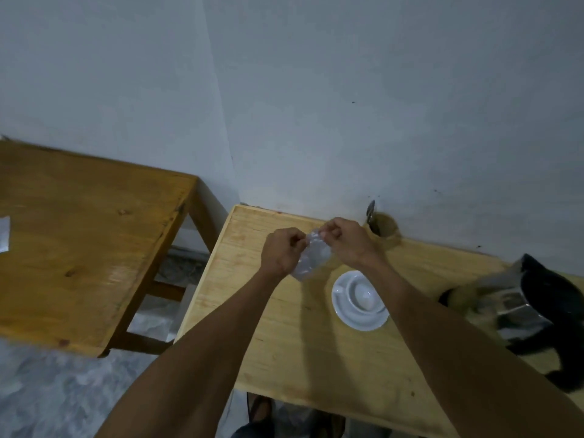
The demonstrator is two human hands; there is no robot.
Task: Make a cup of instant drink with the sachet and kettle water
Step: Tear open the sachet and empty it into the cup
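Observation:
A silvery sachet (pixel 311 259) hangs between both hands above the light wooden table (pixel 284 343). My left hand (pixel 281 252) pinches its upper left edge and my right hand (pixel 344 240) pinches its top right corner. Just below and to the right stands a white cup (pixel 363 295) on a white saucer (pixel 343 314); the cup looks empty. At the table's right edge sits a steel kettle (pixel 518 298) with a black handle, blurred.
A wooden holder (pixel 387 232) with a spoon (pixel 370 211) in it stands against the wall behind my right hand. A darker wooden table (pixel 79 248) stands to the left, with a pale packet (pixel 3 233) at its left edge. A gap of floor separates the tables.

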